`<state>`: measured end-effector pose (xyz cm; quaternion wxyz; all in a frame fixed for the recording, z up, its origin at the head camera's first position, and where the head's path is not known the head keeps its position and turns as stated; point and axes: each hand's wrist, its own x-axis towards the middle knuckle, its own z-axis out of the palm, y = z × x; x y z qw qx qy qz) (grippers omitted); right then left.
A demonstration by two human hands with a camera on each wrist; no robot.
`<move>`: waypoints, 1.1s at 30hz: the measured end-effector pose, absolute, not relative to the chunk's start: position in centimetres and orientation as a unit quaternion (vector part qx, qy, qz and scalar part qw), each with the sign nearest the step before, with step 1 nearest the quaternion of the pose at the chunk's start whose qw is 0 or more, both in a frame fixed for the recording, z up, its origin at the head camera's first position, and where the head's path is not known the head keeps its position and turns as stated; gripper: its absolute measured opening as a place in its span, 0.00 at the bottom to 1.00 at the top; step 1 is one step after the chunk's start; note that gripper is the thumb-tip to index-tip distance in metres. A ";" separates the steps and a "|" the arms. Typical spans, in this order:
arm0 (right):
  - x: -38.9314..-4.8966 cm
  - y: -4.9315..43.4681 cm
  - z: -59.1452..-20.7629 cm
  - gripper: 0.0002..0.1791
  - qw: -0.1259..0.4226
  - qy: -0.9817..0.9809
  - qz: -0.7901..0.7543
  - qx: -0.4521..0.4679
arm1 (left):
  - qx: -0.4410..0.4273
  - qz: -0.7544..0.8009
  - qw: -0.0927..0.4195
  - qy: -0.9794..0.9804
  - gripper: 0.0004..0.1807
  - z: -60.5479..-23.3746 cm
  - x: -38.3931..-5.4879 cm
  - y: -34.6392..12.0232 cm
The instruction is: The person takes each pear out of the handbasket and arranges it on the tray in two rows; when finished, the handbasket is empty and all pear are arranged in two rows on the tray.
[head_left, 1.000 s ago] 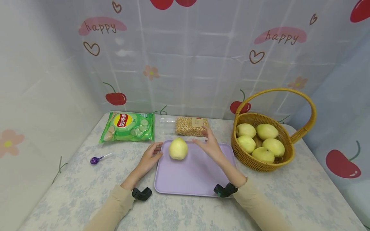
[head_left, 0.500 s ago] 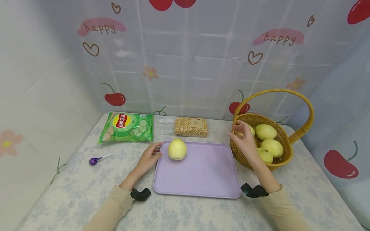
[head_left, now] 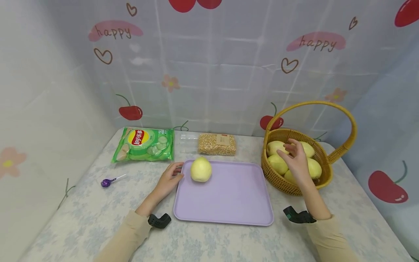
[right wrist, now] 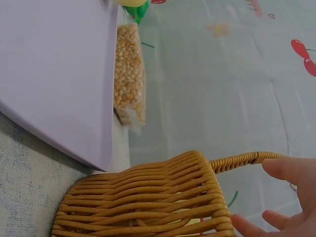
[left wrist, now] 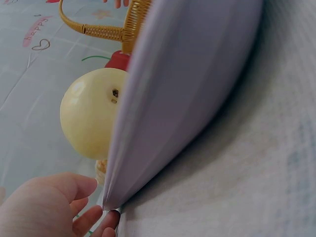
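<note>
A pale yellow pear-like fruit sits near the back left corner of a lilac tray. My left hand rests at the tray's left edge, its fingertips touching the rim near that corner, with the thumb lying loosely above. Over the wicker basket on the right hovers my right hand, fingers spread and slightly bent, holding nothing. Several similar fruits lie inside the basket, some partly hidden behind this hand. In the right wrist view, the fingers show above the basket's rim.
Behind the tray lies a clear bag of corn kernels. A green bag of potato chips is at the back left, with a purple lollipop in front of it. The basket's tall handle arches above its far side.
My right hand has moved right, from above the tray to above the fruits in the basket. The left hand has stayed at the tray's edge.
</note>
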<state>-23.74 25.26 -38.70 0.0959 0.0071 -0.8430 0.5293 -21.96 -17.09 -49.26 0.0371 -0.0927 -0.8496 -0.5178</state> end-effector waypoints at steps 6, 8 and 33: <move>-24.0 25.7 -38.8 0.40 0.092 -0.845 0.526 0.001 | -0.092 -0.520 0.020 -0.849 0.24 -47.0 -20.7 -16.7; -24.1 25.8 -38.9 0.40 0.090 -0.847 0.524 -0.001 | -0.090 -0.518 0.018 -0.850 0.24 -47.1 -20.8 -16.8; -24.4 26.0 -39.3 0.41 0.079 -0.848 0.523 -0.003 | -0.100 -0.520 0.037 -0.847 0.24 -49.2 -21.9 -17.2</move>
